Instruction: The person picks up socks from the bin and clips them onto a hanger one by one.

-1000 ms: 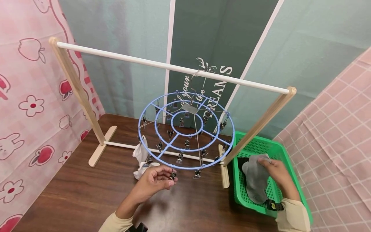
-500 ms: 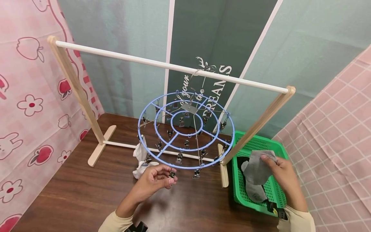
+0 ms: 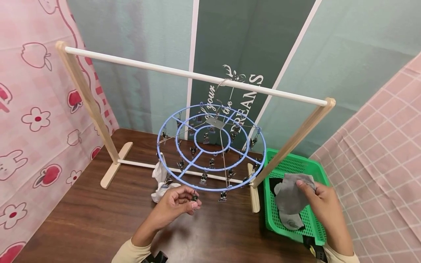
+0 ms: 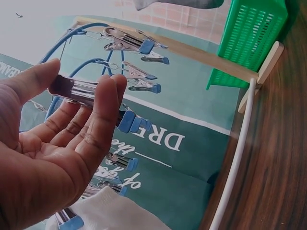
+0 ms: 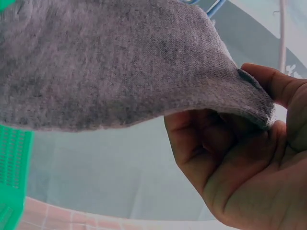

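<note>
My left hand [image 3: 173, 204] pinches a metal clip [image 4: 76, 90] with blue tips between thumb and fingers, below the front of the round blue hanger [image 3: 194, 186]. In my right hand [image 3: 325, 204] is a grey sock [image 3: 292, 193], pinched at its upper edge and hanging over the green basket [image 3: 270, 215]. The right wrist view shows the sock [image 5: 110, 62] stretching left from the thumb and fingers. Another grey cloth piece [image 3: 291, 221] shows beneath it in the basket. A white sock [image 3: 160, 175] hangs from a clip at the hanger's left front.
The hanger hooks onto the white top rod [image 3: 148, 67] of a wooden rack with uprights [image 3: 87, 98] at both sides. Several metal clips [image 3: 204, 178] dangle from its rings. A black item [image 3: 275, 182] lies in the basket. Brown table [image 3: 98, 223] lies underneath; printed curtains stand behind and beside.
The right hand has shifted slightly right and toward me, lifting the grey sock apart from the grey piece under it. The left hand keeps its pinch on the clip and has hardly moved.
</note>
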`<action>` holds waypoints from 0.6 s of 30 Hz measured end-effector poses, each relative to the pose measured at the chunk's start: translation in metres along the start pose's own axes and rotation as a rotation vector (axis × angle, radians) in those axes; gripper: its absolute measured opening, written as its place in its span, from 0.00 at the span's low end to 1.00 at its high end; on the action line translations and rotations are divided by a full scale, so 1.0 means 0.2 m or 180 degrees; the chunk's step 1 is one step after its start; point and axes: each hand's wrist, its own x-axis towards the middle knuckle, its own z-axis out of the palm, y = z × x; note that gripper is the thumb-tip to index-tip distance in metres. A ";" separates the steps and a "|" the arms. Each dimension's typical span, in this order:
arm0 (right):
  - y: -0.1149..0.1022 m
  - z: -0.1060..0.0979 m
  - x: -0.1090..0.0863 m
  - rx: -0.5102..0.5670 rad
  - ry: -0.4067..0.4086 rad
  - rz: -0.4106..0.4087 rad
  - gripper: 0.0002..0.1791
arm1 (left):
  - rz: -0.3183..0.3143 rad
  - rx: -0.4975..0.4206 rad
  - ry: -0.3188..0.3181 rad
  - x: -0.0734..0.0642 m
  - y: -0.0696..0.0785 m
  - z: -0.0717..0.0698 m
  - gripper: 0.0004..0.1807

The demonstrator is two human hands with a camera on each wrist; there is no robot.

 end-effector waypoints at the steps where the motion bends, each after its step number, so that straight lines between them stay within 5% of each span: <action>1: -0.01 0.00 -0.01 0.0001 0.0010 -0.0018 0.21 | 0.0004 -0.0022 -0.0006 0.00 0.00 0.00 0.14; 8: -0.09 0.03 -0.09 0.0079 -0.0128 -0.0116 0.13 | -0.0048 -0.0025 -0.0012 0.00 0.00 0.01 0.14; 18: -0.14 0.14 -0.19 0.0423 -0.0547 -0.0037 0.16 | -0.0073 0.0009 -0.0016 0.01 0.00 0.01 0.13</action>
